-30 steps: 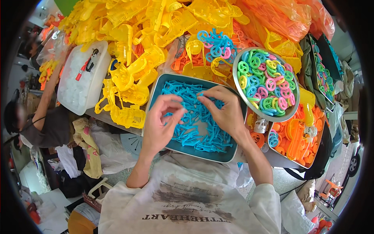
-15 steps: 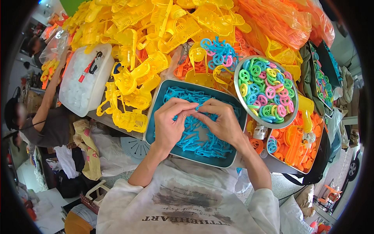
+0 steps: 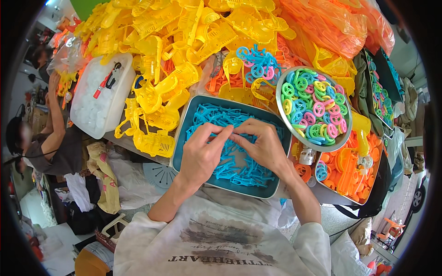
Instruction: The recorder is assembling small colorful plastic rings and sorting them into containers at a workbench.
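A dark teal rectangular tray point(image 3: 180, 158) with a pale rim lies in front of me, filled with thin blue plastic parts point(image 3: 244, 172). Over it, my left hand point(image 3: 206, 149) and my right hand point(image 3: 261, 142) meet fingertip to fingertip. Both are closed in a pinch. Whatever sits between the fingers is too small and too covered to make out; blue parts lie right behind them. Right of the tray, a round metal bowl point(image 3: 282, 103) holds small pink, green, blue and yellow plastic wheels point(image 3: 318, 108).
Yellow molded plastic pieces point(image 3: 184, 34) pile up behind the tray. A white tub point(image 3: 125, 76) bearing red-handled pliers point(image 3: 102, 87) stands left. Orange parts point(image 3: 352, 170) fill a tray at right. Blue pieces with wheels point(image 3: 262, 62) lie behind. Another person point(image 3: 53, 138) works at far left.
My left fingertips have shifted slightly down and left, and both hands remain together over the tray. The person at far left has moved an arm.
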